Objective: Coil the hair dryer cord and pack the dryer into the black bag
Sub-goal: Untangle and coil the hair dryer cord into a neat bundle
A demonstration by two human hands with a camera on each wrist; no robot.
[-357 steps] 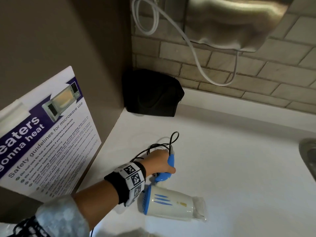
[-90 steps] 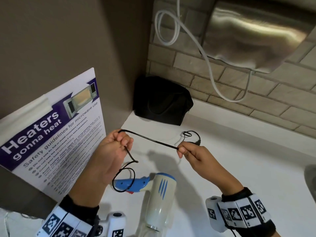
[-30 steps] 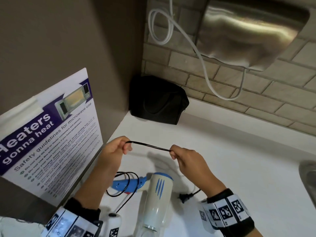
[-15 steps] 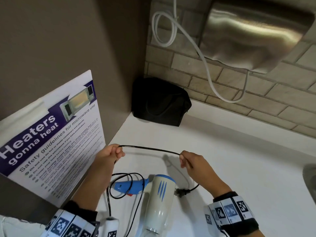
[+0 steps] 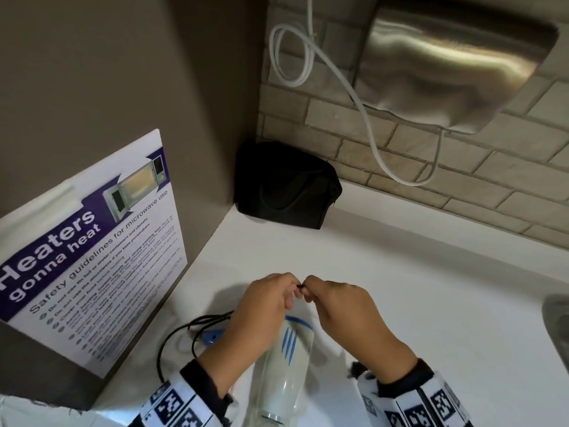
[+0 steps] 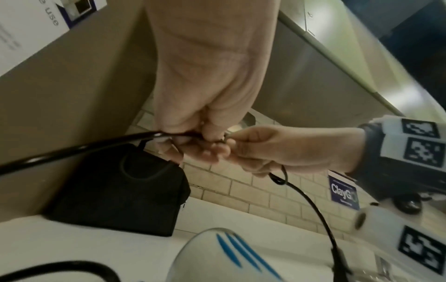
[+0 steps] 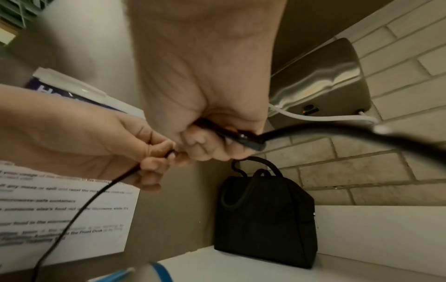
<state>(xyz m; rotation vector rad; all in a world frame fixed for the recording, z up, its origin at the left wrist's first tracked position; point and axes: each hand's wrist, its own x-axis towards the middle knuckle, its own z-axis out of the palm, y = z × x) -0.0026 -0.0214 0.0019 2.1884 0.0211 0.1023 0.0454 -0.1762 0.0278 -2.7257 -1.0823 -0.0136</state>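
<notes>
The white hair dryer (image 5: 286,362) with blue stripes lies on the white counter (image 5: 431,303), its blue handle (image 5: 212,336) pointing left. Both hands hover just above it, fingertips meeting. My left hand (image 5: 271,298) pinches the black cord (image 6: 79,149), and loops of the cord (image 5: 184,331) lie on the counter to the left. My right hand (image 5: 335,300) pinches the same cord (image 7: 241,136) right beside it; from it the cord (image 6: 311,206) hangs down to the plug (image 6: 340,259). The black bag (image 5: 286,186) stands in the far corner, apart from both hands.
A microwave safety poster (image 5: 86,257) leans on the brown side wall at left. A steel hand dryer (image 5: 446,63) with a white cable (image 5: 354,94) hangs on the brick wall above the counter. A sink edge (image 5: 557,322) shows at far right.
The hands, held apart with a stretch of cord between them, have come together and lowered over the dryer. The stretch between them has folded up.
</notes>
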